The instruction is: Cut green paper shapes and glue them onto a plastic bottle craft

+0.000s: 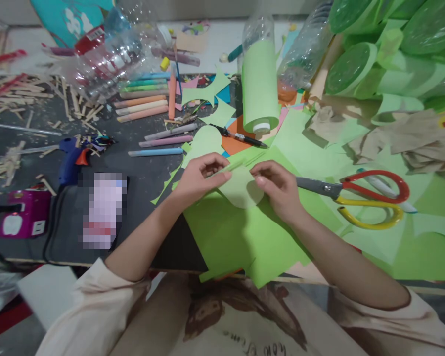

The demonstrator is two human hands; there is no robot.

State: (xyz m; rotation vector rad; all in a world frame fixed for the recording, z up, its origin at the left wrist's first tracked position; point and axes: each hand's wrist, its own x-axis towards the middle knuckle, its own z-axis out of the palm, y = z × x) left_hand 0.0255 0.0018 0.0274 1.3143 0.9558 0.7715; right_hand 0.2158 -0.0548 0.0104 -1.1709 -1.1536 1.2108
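Between my two hands is a pale green paper disc (241,190), held just above a sheet of brighter green paper (222,237). My left hand (207,175) pinches its left edge, thumb on top, where a narrow folded strip of green paper (237,164) also shows. Curled fingers of my right hand (276,185) close on the disc's right edge. Another pale green paper piece with a rounded end (206,143) lies beyond my left hand. Scissors (330,189) with one red and one yellow handle rest right of my right hand. A black pen (244,138) lies just beyond both hands.
A green-wrapped plastic bottle (260,84) lies ahead, with green bottle pieces (385,64) stacked at the right. Crumpled brown paper (415,138) sits below them. Leftward are several markers (143,106), a blue glue gun (69,160), a phone (103,210) and a purple power adapter (25,213).
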